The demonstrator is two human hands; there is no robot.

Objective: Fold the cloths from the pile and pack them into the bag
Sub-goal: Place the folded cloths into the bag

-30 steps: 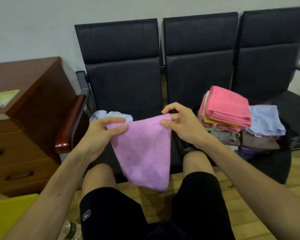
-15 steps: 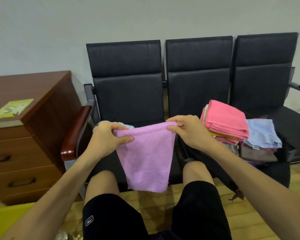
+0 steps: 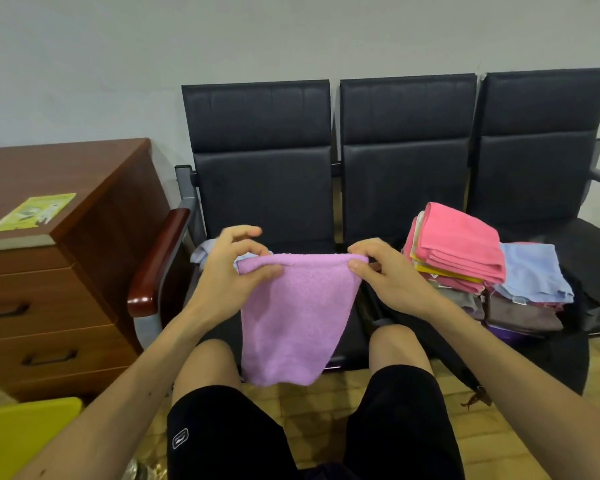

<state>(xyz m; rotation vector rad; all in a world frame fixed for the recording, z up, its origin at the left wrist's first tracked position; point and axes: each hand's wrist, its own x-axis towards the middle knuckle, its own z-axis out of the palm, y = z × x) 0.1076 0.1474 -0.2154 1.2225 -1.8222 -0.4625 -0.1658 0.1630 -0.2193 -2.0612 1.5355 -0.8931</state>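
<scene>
**Purple cloth hanging between my hands**

My left hand (image 3: 227, 271) pinches one top corner, the purple cloth (image 3: 291, 313) hangs straight down over my knees, my right hand (image 3: 381, 277) pinches the other. Top edge runs side-to-side, so next I'd fold across.

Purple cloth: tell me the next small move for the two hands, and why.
Probably bring the two pinched corners together to fold it in half again. The left hand and right hand each pinch a top corner of the purple cloth, which hangs free between the knees, wider than the folded pink cloth topping the stack on the middle seat.
</scene>
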